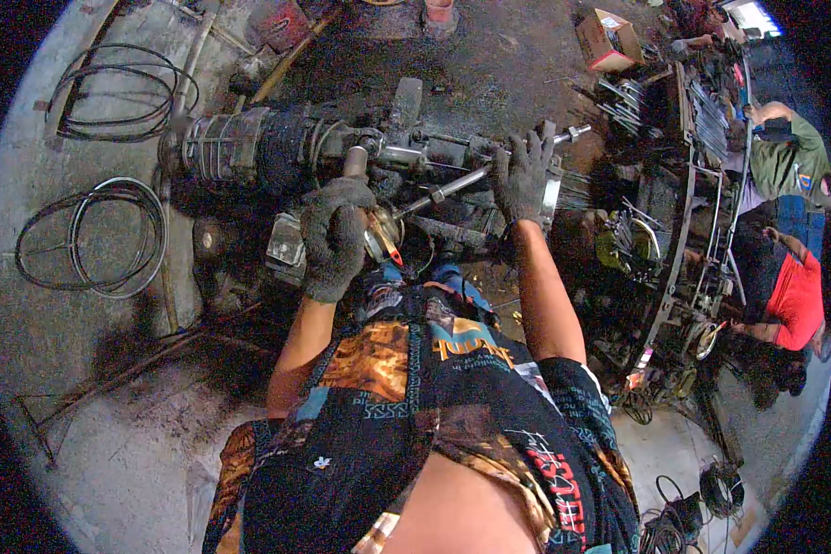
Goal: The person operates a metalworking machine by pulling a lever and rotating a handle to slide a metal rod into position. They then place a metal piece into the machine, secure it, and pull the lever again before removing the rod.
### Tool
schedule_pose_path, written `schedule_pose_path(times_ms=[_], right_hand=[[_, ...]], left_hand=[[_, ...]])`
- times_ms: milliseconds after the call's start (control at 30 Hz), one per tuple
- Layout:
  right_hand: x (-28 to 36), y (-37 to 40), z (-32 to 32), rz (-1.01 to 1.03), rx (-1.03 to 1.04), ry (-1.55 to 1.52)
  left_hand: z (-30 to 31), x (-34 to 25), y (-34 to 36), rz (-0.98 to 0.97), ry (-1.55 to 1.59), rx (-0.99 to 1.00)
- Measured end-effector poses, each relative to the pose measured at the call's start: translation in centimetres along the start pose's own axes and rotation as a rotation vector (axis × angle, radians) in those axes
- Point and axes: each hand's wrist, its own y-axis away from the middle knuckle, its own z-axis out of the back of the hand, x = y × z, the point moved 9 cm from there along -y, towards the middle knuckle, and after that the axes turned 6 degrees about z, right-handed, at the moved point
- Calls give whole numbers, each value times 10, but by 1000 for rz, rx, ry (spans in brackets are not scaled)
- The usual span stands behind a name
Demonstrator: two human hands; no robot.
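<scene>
A grey machine with a ribbed motor (222, 148) at its left end lies across the upper middle. My left hand (337, 231), in a dark grey glove, is closed around a short handle (355, 162) that rises from the machine's middle. A long metal rod (462, 182) with nuts on it slants up to the right. My right hand (524, 175), gloved too, lies over this rod with its fingers stretched out and a little apart; its palm side is hidden. Below the rod's lower end, beside my left hand, is a round metal part (380, 238) with a red-orange mark.
Coiled cables (92, 238) lie on the floor at left. A cardboard box (609, 42) stands at the upper right. A metal rack (679, 249) with rods runs down the right side, and two people, one in a red shirt (797, 300), are beyond it.
</scene>
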Motion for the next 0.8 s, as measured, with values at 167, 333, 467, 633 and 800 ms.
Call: schedule_pose_path(times_ms=[167, 333, 467, 633, 800], right_hand=[[-4, -1, -5, -57, 75, -61], [1, -3, 2, -46, 74, -45], [2, -4, 2, -57, 90, -21], [1, -4, 4, -67, 80, -33], [-6, -3, -1, -95, 121, -25]], left_hand=[[-2, 5, 0, 22, -6, 34], [-2, 2, -1, 41, -28, 22], [-2, 8, 1, 54, 17, 2], [-3, 11, 1, 92, -18, 15], [-5, 7, -4, 66, -4, 63]])
